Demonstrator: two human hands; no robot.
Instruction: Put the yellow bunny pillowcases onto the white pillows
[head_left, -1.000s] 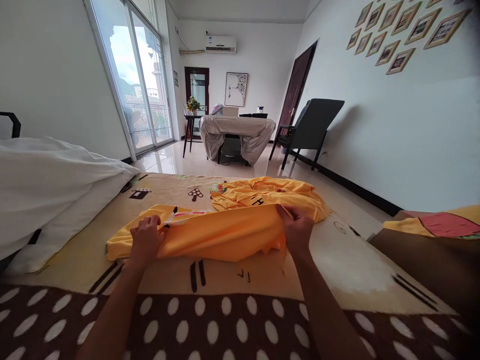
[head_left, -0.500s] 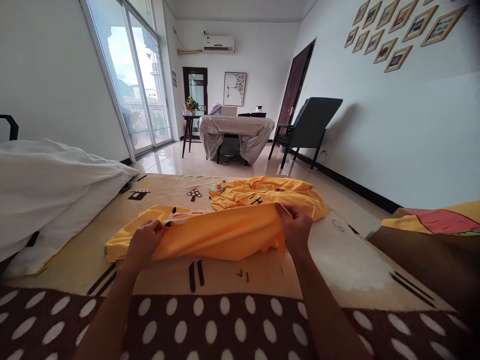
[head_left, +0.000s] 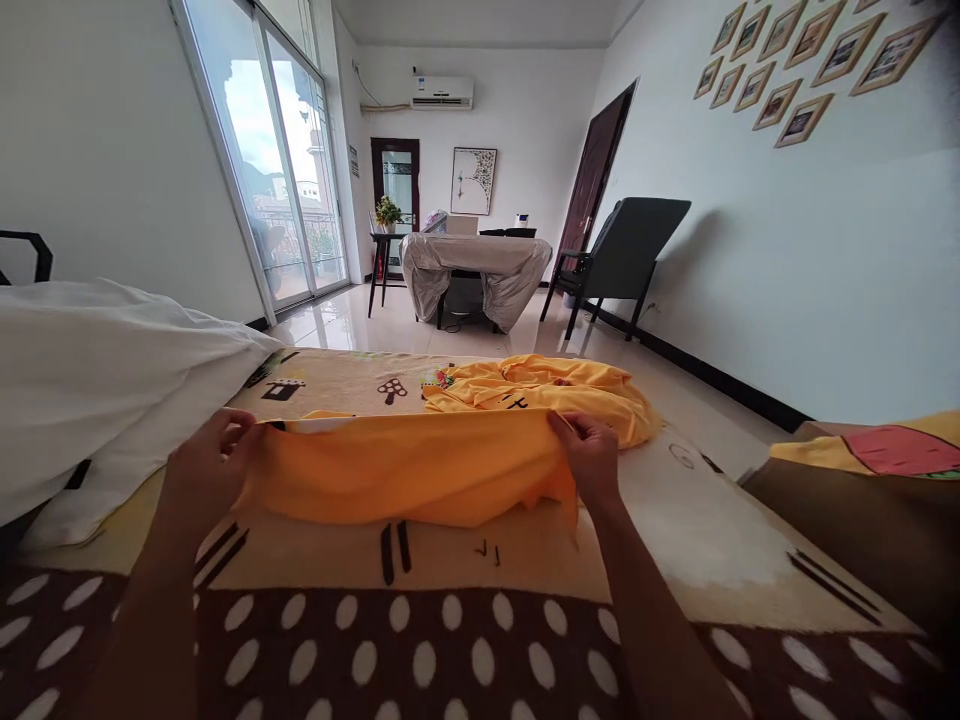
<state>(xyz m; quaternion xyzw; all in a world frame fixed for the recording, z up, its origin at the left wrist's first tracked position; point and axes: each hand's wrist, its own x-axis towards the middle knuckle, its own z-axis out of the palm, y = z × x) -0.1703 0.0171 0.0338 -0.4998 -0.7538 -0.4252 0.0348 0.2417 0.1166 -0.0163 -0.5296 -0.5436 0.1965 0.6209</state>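
An orange cloth [head_left: 405,465], perhaps a garment, is stretched between my two hands just over the patterned blanket [head_left: 442,565]. My left hand [head_left: 210,465] pinches its left end, and my right hand [head_left: 589,455] pinches its upper right corner. The lower edge of the cloth hangs loose toward me, with a drooping bit near my right hand. Behind it lies a crumpled orange cloth pile [head_left: 547,385] with dark marks and a small coloured print. The exact kind of the held cloth cannot be made out.
A white cloth heap [head_left: 112,370] lies at the left of the blanket. On the right, a brown box-like shape [head_left: 862,520] carries an orange and red cloth [head_left: 900,447]. Farther back stand a covered table [head_left: 480,255] and a dark chair [head_left: 630,255].
My left hand has shifted left and slightly up, from partway along the cloth to its left end. The orange cloth is now drawn wider and straighter; my right hand stays nearly in place.
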